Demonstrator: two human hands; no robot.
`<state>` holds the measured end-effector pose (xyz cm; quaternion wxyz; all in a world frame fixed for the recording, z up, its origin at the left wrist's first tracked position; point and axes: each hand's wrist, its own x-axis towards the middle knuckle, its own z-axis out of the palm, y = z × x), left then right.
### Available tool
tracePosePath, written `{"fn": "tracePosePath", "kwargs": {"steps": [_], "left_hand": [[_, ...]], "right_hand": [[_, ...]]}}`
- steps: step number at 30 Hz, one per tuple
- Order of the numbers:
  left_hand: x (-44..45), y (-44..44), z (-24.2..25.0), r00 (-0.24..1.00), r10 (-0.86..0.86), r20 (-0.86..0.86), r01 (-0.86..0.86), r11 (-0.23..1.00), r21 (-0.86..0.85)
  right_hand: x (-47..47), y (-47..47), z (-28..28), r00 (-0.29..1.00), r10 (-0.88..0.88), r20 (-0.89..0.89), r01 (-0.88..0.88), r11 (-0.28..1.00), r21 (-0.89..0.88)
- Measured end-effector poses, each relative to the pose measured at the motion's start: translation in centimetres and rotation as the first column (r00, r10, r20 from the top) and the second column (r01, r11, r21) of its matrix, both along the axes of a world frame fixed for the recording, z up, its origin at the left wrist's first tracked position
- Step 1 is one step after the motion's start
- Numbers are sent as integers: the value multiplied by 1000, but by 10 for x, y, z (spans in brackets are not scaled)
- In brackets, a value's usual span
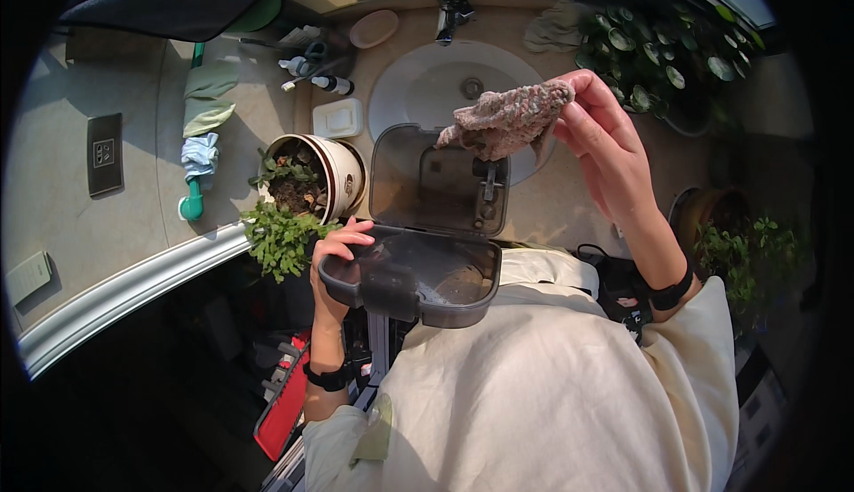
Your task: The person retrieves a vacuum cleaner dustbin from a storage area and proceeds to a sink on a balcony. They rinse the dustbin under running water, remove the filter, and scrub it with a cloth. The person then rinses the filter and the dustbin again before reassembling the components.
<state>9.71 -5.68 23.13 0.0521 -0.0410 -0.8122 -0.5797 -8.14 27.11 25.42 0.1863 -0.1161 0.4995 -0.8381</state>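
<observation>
My left hand (331, 262) grips the left side of a dark translucent plastic container (460, 308), fingers over its rim. The container's hinged lid (393, 192) stands raised at the far side, and brownish residue shows on the floor inside. Above the lid, my right hand (604, 142) pinches a crumpled, pinkish-grey cloth (510, 118) between thumb and fingers. The cloth hangs toward the left, apart from the container. Behind it is a white oval washbasin (407, 85), partly hidden by the lid and cloth.
A dark tap (448, 15) stands behind the basin. Left of it are a white soap dish (337, 118), a dark bottle (333, 85) and a tilted potted plant (343, 175). Leafy plants (640, 58) crowd the right. A green rod with cloths (207, 101) is on the left wall.
</observation>
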Motion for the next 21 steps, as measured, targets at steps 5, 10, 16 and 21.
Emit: {"fn": "tracePosePath", "kwargs": {"steps": [5,10,16,21], "left_hand": [[-5,1,-2,999,-18,-43,16,998,-56],[1,2,-4,1000,29,4,-29,999,-32],[12,-2,-13,989,57,138,-107,917,385],[27,2,-14,997,-1,72,-14,979,205]], "right_hand": [[-5,-3,-24,972,-12,235,26,998,-60],[19,-25,-16,784,608,125,-605,794,-65],[56,-91,-32,600,750,-278,-726,656,204],[51,-133,-47,526,797,-297,-643,601,475]]}}
